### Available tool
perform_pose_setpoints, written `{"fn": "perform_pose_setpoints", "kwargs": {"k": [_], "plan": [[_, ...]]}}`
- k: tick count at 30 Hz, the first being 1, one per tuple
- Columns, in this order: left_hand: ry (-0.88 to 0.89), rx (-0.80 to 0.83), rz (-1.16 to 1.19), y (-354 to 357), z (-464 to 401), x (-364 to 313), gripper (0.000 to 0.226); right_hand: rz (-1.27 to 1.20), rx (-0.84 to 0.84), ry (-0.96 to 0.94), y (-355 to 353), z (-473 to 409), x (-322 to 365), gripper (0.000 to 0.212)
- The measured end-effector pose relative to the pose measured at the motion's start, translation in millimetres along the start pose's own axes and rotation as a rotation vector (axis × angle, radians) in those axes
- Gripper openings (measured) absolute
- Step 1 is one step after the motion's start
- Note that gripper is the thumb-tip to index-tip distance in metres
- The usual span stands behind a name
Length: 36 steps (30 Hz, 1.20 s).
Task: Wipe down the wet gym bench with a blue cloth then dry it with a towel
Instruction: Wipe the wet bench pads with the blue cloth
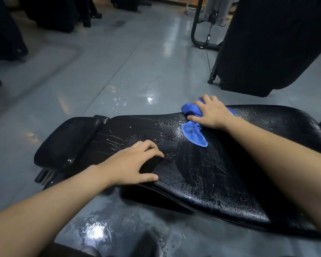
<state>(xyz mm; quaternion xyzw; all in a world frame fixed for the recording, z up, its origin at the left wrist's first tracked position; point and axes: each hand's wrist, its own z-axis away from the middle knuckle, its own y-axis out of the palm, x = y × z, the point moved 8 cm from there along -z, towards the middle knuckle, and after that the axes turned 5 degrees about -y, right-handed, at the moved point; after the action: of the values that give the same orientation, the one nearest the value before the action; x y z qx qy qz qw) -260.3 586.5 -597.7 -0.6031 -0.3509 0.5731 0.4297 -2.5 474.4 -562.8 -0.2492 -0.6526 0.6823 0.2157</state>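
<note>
A black padded gym bench (202,173) lies across the lower middle, its surface shiny with water drops and streaks. My right hand (209,113) grips a bunched blue cloth (194,133) against the far edge of the bench pad; one end of the cloth trails toward me. My left hand (132,165) rests on the near left part of the pad, fingers bent with their tips on the surface and the thumb at the near edge. No towel is in view.
A smaller black seat pad (67,143) adjoins the bench on the left. Puddles (119,225) shine on the grey floor near me and beyond the bench. A large black upright pad (267,43) and a machine frame (200,34) stand at the back right.
</note>
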Motion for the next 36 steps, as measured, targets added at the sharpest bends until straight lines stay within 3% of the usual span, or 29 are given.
{"fn": "perform_pose_setpoints", "kwargs": {"k": [3,11,16,23,31,36], "plan": [[-0.017,0.014,-0.001,-0.4,1.6,-0.2,0.059,-0.032,0.030,-0.164,3.9,22.7,45.7,0.093],[-0.075,-0.021,-0.016,3.3,14.5,-8.6,0.044,-0.022,0.064,-0.526,7.2,141.1,137.6,0.087],[-0.097,-0.025,-0.030,2.6,20.0,-13.3,0.040,0.016,0.117,-0.489,-1.3,204.9,118.5,0.106],[-0.095,-0.008,-0.006,0.8,18.8,-11.1,0.040,0.102,0.105,-0.444,-8.1,242.2,97.7,0.112],[-0.116,-0.030,-0.040,-0.3,28.0,12.3,0.048,0.155,0.050,-0.442,15.1,194.9,149.4,0.111],[-0.227,-0.027,-0.075,0.0,45.6,51.0,0.058,0.095,0.029,-0.481,30.5,122.8,202.4,0.109]]}}
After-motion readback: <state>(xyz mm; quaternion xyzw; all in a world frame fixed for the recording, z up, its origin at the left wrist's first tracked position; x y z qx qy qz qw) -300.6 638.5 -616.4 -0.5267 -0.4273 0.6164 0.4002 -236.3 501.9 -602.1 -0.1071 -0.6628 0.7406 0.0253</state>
